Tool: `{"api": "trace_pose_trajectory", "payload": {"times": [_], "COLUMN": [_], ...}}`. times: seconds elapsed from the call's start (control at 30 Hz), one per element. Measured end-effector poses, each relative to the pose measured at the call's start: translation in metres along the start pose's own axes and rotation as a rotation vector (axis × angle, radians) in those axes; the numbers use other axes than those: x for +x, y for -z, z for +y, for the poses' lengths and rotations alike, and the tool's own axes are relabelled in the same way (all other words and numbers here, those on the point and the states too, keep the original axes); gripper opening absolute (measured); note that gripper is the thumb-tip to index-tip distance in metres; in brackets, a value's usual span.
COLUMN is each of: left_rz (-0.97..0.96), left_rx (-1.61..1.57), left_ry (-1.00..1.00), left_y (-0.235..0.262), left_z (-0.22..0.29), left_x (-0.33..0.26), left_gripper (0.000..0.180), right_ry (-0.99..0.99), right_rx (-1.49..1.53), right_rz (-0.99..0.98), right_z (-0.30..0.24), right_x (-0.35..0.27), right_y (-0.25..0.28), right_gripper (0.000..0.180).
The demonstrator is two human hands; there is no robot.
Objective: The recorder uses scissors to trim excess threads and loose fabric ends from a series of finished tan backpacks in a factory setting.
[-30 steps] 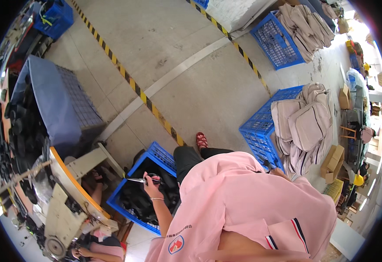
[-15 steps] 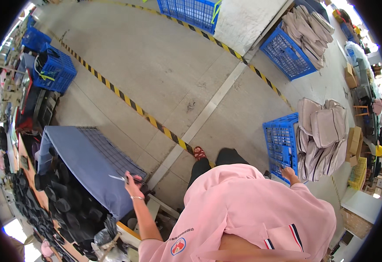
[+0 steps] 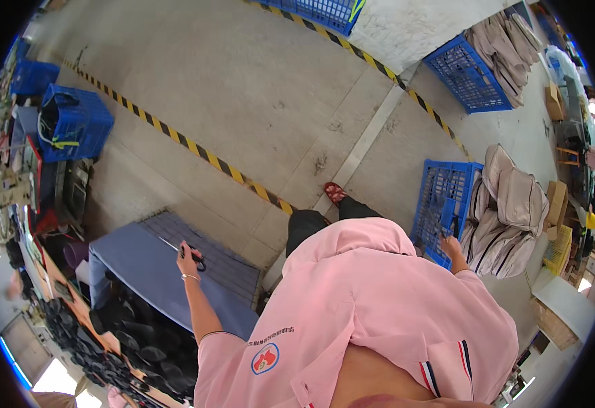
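left hand: scissors | right hand: blue crate | beige pieces beside

We see open concrete floor across the upper centre, crossed only by flat striped tape. Blue crates crowd the upper left; a covered crate fills the lower left; another blue crate with stacked beige pieces blocks the right.
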State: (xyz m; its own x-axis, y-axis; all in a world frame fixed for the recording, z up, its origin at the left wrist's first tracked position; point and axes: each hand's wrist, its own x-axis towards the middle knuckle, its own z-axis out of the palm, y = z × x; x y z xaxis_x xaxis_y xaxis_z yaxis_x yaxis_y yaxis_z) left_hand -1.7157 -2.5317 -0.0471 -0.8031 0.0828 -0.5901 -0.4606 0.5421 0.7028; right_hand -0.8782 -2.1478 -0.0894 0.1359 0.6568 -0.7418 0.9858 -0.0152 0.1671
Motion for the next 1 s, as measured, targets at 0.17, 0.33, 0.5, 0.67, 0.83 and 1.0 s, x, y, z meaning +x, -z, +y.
{"api": "trace_pose_trajectory", "payload": {"times": [0.17, 0.33, 0.5, 0.67, 0.83, 1.0], "left_rz": [0.034, -0.01, 0.004, 0.032, -0.164, -0.207], "left_rx": [0.145, 0.172, 0.272, 0.315, 0.443, 0.43], "left_ry": [0.223, 0.345, 0.197, 0.028, -0.044, 0.037], "left_y": [0.007, 0.038, 0.072, 0.055, -0.027, -0.082], "left_z": [-0.005, 0.039, 0.146, 0.273, 0.368, 0.396], "left_x": [0.053, 0.119, 0.253, 0.396, 0.49, 0.553], "left_gripper": [0.034, 0.033, 0.036, 0.034, 0.031, 0.033], "right_ry": [-0.056, -0.02, 0.067, -0.101, -0.068, -0.099], "right_rx": [0.042, 0.056, -0.045, 0.011, 0.049, 0.088], "right_rz": [-0.039, -0.045, -0.083, -0.058, -0.015, -0.073], "right_z": [-0.094, -0.155, -0.264, -0.368, -0.455, -0.559], "right_x": [-0.032, -0.03, -0.048, -0.048, -0.046, -0.002], "right_y": [0.034, 0.017, 0.03, 0.055, 0.107, 0.205], "right_gripper": [0.061, 0.056, 0.056, 0.056, 0.054, 0.054]}}
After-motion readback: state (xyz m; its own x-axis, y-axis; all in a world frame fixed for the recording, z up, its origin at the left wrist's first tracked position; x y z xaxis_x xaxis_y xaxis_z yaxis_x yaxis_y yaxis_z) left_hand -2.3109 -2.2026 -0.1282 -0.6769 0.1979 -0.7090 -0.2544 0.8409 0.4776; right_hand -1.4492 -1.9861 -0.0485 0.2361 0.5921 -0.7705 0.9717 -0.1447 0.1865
